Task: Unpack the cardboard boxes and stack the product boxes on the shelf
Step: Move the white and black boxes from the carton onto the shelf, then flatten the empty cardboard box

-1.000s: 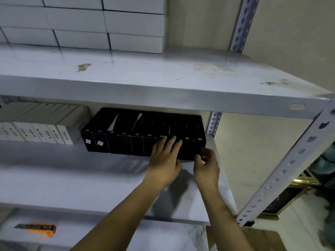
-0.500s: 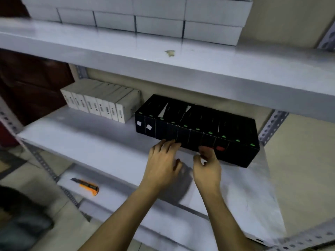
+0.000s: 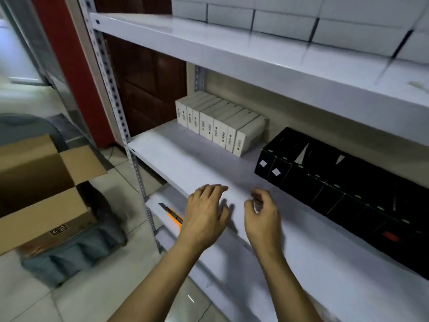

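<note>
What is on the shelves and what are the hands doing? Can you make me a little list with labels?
left hand: open, fingers relaxed, holds nothing, above the front of the middle shelf
right hand: fingers loosely curled, holds nothing
black boxes: upright in a row, right side of the middle shelf
white boxes: upright in a row at the back, left of the black ones
top shelf: stacked white cartons
utility knife: orange, on the lower shelf
cardboard box: open, at the left
</note>
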